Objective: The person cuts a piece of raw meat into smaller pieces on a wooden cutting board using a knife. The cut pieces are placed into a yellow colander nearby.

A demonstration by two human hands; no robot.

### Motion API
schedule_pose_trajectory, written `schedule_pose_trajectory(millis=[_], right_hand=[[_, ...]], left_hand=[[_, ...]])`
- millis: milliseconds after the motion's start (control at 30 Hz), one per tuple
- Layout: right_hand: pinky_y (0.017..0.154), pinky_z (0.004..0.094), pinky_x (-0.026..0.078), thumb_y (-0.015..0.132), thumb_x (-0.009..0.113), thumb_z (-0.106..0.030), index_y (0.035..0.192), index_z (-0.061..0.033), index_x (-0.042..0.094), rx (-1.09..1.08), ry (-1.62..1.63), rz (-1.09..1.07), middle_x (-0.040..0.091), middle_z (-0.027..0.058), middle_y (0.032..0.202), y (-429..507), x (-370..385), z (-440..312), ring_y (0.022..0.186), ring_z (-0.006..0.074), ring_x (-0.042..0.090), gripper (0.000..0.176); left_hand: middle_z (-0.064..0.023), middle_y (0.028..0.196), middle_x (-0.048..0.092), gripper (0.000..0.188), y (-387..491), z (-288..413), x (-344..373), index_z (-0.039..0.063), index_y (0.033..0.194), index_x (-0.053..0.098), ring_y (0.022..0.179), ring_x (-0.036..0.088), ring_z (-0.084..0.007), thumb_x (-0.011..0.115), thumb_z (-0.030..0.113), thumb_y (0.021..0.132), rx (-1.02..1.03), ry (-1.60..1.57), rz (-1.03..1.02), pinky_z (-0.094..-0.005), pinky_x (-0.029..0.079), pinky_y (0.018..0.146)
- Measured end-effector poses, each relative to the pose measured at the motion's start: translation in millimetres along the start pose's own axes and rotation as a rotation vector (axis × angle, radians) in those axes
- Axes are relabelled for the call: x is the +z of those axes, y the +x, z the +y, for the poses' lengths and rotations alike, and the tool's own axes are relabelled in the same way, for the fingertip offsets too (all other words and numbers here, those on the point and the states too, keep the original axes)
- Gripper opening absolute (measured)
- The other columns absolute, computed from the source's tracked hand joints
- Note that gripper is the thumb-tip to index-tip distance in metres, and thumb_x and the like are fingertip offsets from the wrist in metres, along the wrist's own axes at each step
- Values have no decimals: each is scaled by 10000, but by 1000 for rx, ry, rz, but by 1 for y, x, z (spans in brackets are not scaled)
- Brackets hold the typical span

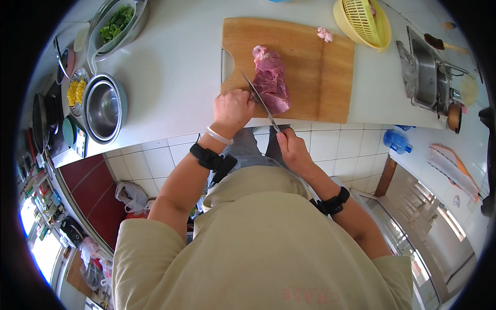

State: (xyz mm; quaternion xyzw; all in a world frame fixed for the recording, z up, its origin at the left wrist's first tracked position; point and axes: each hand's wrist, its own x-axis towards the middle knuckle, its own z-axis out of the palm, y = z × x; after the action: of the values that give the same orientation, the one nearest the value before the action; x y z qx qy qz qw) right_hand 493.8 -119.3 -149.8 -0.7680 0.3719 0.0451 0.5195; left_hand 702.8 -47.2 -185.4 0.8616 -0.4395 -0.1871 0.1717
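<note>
A long slab of raw red meat [270, 79] with a pale fatty end lies on a wooden cutting board [302, 77]. My right hand [295, 150] grips the handle of a kitchen knife [263, 104], whose blade slants up and left over the meat's lower left edge. At that edge, beside the blade, my left hand [234, 108] rests with curled fingers; whether it pinches the meat cannot be told. A small pale scrap of fatty meat [325, 34] sits near the board's upper right corner.
A yellow basin [381, 42] with a yellow strainer basket [358, 19] stands beyond the board's upper right corner. On the left are nested metal bowls [102, 110], a colander of leafy greens [117, 24] and a dish of yellow corn pieces [76, 93]. A steel sink [425, 77] is at right.
</note>
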Motion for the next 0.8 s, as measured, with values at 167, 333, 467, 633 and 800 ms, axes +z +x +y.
schedule_pose_trajectory(millis=[167, 333, 467, 633, 800], right_hand=[[601, 506, 428, 1017, 451, -286, 914, 43, 513, 17, -98, -24, 581, 286, 713, -1, 5, -6, 686, 479, 562, 349], [615, 576, 448, 1004, 462, -322, 903, 63, 504, 30, -137, -18, 602, 306, 691, 6, 9, -5, 676, 505, 585, 401], [654, 574, 468, 1005, 438, -354, 928, 64, 511, 91, -144, -11, 615, 313, 724, 31, 23, -11, 719, 510, 599, 431], [692, 568, 475, 1002, 433, -361, 942, 60, 521, 114, -123, 17, 623, 325, 769, 30, 21, -17, 762, 510, 609, 434], [710, 567, 477, 1001, 422, -376, 963, 66, 532, 261, -136, -89, 624, 336, 796, 24, 8, -27, 790, 512, 607, 457]], left_hand=[[-114, 779, 659, 207, 1, 4, 0, 78, 739, 663, 734, 644, -339, 567, 244, 818, 1, 18, 2, -446, 519, 666], [-118, 785, 666, 213, 3, 8, -3, 72, 745, 668, 741, 649, -341, 565, 245, 814, -16, 83, -39, -442, 525, 674], [-118, 798, 671, 218, 3, 12, -3, 74, 754, 674, 753, 653, -339, 561, 249, 819, -61, 96, -56, -439, 528, 684], [-111, 817, 672, 221, 5, 11, -4, 84, 773, 684, 774, 656, -335, 557, 258, 826, -100, 90, -72, -446, 525, 692], [-113, 818, 667, 225, 3, 9, -3, 83, 785, 687, 768, 654, -335, 556, 261, 825, -38, 93, -50, -456, 514, 688]])
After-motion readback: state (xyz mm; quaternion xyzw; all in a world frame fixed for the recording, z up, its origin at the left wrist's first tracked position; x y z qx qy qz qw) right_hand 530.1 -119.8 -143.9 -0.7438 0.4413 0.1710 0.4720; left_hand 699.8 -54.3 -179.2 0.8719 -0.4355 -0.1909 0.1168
